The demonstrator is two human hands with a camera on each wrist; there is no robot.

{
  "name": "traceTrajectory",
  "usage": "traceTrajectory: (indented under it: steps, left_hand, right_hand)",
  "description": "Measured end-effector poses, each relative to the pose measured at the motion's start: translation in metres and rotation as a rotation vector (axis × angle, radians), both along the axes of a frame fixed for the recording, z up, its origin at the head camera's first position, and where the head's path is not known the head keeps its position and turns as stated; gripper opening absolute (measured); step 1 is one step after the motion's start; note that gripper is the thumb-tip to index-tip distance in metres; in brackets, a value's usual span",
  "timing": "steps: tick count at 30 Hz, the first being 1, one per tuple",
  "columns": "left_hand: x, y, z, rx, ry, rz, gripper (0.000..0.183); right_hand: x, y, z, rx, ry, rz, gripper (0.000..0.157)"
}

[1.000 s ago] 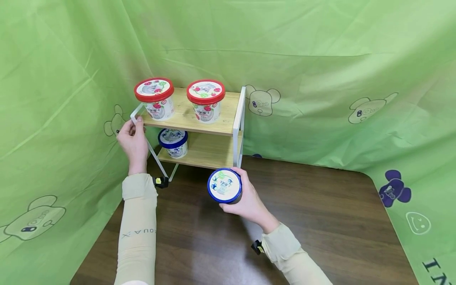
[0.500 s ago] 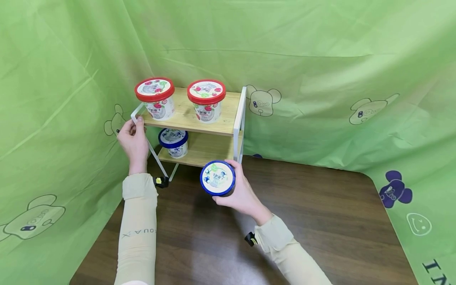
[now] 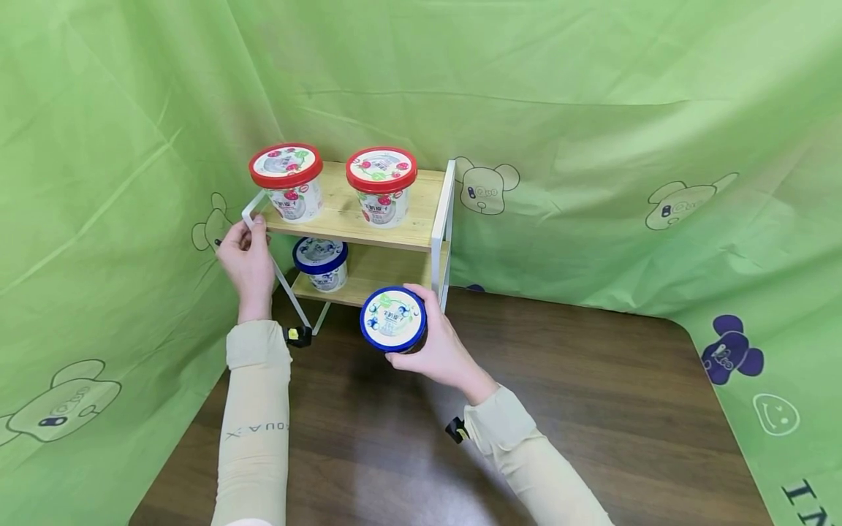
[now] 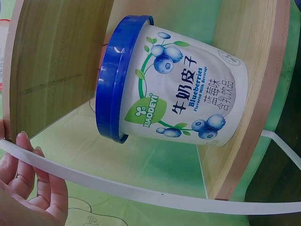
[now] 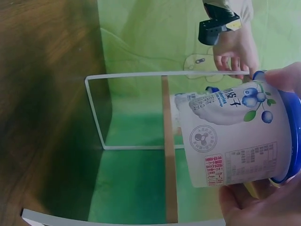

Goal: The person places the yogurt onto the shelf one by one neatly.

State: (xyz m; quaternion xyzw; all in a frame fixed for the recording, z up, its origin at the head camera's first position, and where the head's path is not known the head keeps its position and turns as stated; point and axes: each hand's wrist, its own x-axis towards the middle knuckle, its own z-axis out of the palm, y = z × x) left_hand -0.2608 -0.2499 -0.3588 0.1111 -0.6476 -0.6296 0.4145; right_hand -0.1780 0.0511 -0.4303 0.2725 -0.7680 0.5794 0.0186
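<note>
My right hand [image 3: 442, 349] grips a blue-lidded blueberry milk tub [image 3: 393, 319] round its side, in the air before the lower shelf. In the right wrist view this tub [image 5: 235, 136] shows its printed side, thumb and fingers near the lid. My left hand [image 3: 248, 263] pinches the white metal frame at the front left corner of a two-tier wooden shelf rack [image 3: 329, 228]. The left wrist view shows those fingers [image 4: 57, 193] curled at the white bar. Another blue-lidded tub [image 4: 183, 89] stands upright on the lower shelf, at its left.
Two red-lidded tubs, one on the left [image 3: 286, 183] and one towards the right [image 3: 381, 186], stand on the upper shelf. Bare board lies right of the lower tub. The rack stands on a dark wooden table [image 3: 579, 409], with a green curtain [image 3: 579, 146] behind and beside it.
My right hand has carried its blue-lidded tub up and to the left, closer to the lower shelf. The left hand and the other tubs have stayed in place.
</note>
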Motion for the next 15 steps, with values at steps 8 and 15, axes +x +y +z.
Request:
traceTrajectory:
  steps: [8, 15]
  left_hand:
    - [0.002, 0.0, 0.0, -0.012, -0.001, 0.007, 0.023]
    - [0.001, -0.002, -0.001, 0.001, 0.001, 0.004, 0.018]
  right_hand:
    - [-0.007, -0.006, 0.006, -0.018, -0.041, 0.023, 0.11]
    - [-0.017, -0.012, 0.005, -0.053, -0.031, 0.03, 0.106]
